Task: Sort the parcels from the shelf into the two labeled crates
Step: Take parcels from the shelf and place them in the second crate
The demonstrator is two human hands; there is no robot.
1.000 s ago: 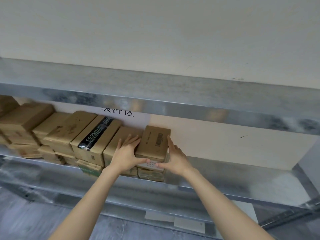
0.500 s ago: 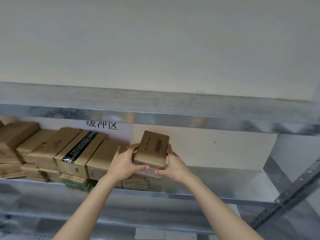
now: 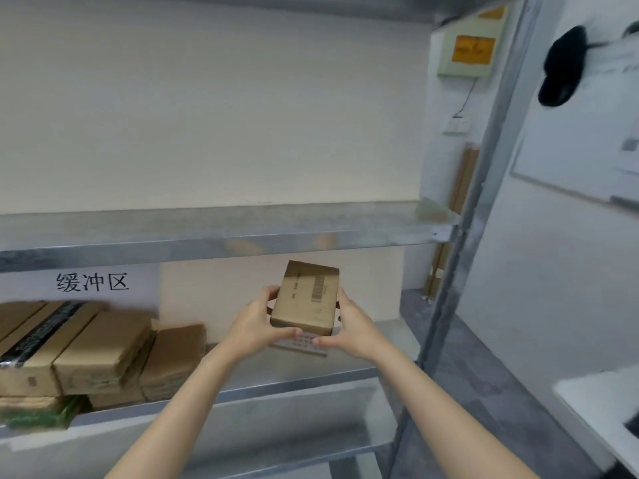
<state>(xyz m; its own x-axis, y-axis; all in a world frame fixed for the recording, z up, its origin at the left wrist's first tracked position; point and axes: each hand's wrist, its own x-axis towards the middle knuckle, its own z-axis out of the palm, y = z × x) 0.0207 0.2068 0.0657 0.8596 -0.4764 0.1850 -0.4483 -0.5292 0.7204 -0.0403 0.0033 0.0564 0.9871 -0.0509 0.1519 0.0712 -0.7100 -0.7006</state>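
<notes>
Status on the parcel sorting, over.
Grip: left hand and right hand on the small box, barcode up. Box held apart from the stacked boxes on the shelf. No crates in view.

Brown parcel with black barcode, grey metal shelf; orange wall sign, cream wall

Both hands are holding a small cardboard parcel above the metal shelf, the left hand and right hand gripping its sides. More parcels are sitting stacked at left.
</notes>
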